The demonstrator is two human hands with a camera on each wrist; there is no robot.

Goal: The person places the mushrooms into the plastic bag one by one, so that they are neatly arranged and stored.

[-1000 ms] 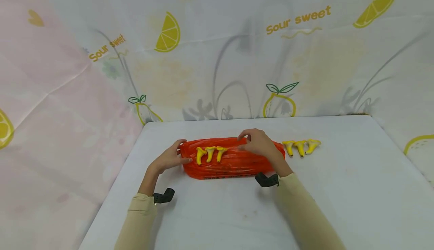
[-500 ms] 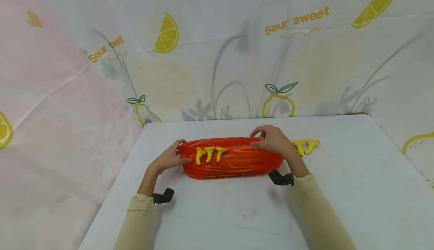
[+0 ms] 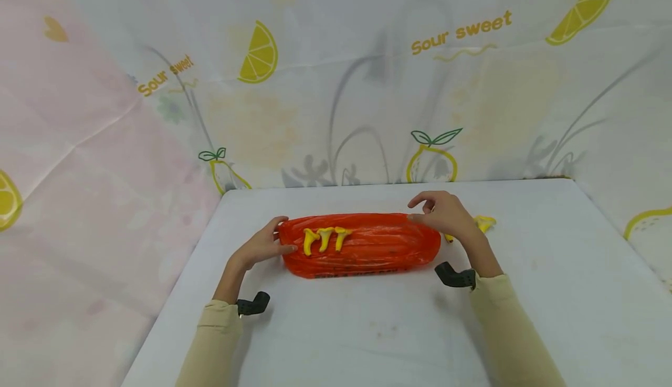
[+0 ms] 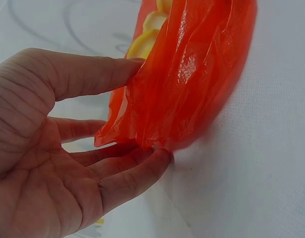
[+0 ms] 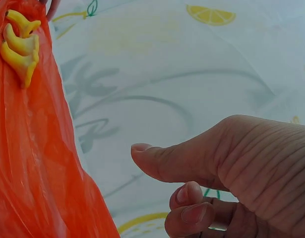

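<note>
A red plastic bag [image 3: 385, 250], long and bunched, lies across the white table. My left hand [image 3: 261, 243] holds its left end, with the thumb on one side and fingers curled under the edge, as the left wrist view shows. Three yellow trumpet-shaped mushrooms [image 3: 325, 239], like chanterelles, sit in a row on the bag's left half. Over the bag's right end hovers my right hand [image 3: 447, 214], fingers loosely bent and nothing between them. More yellow mushrooms [image 3: 485, 222] lie on the table beyond the bag, mostly hidden behind that hand.
The white table [image 3: 336, 334] reaches back to a hanging cloth [image 3: 325, 101] printed with lemons and words. Black wrist cameras sit on both wrists, the left one [image 3: 254, 303] and the right one [image 3: 454, 276].
My right hand has moved right, from above the middle of the bag to its right end, and now covers part of the mushrooms there. The left hand has stayed in place.
</note>
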